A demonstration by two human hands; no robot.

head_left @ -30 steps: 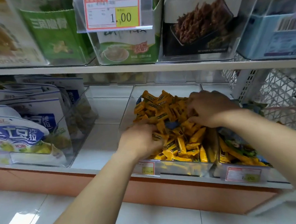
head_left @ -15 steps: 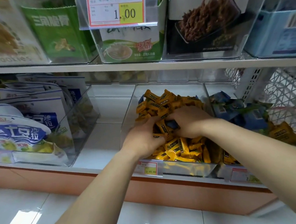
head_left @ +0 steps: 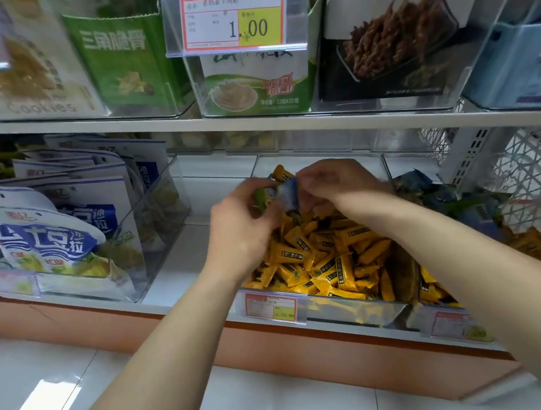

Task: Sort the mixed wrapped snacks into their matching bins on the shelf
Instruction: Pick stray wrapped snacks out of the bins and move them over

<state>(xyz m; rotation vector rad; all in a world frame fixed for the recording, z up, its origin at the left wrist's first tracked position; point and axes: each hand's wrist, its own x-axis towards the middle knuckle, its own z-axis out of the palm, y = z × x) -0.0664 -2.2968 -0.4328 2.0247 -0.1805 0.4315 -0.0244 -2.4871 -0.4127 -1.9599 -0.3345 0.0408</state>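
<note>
Both hands are raised over the clear bin [head_left: 350, 311] at the middle of the lower shelf, which is heaped with yellow wrapped snacks [head_left: 324, 255]. The left hand [head_left: 242, 226], at about 10 o'clock from the heap, has its fingers curled round a green packet [head_left: 261, 198], held just above the pile. Pressed against that packet at its 3 o'clock side is a blue packet [head_left: 289, 192], standing nearly upright between the two hands. The right hand [head_left: 331, 184] is at 12 o'clock over the heap, its fingers bent down and touching the blue packet's right edge; motion blur hides whether they pinch it or only rest on it. One yellow snack pokes up behind the blue packet at 12 o'clock. At 3 o'clock from the yellow bin, just beside it, a neighbouring bin [head_left: 397, 164] holds a mix of blue, green and yellow packets. A red-and-yellow price tag [head_left: 270, 307] is clipped to the front of the yellow bin at 6 o'clock. At 9 o'clock, well apart across a bare stretch of shelf, blue-and-white bags [head_left: 41, 240] stand in another clear bin. A white mesh basket [head_left: 532, 170] sits at the far 3 o'clock edge.
</note>
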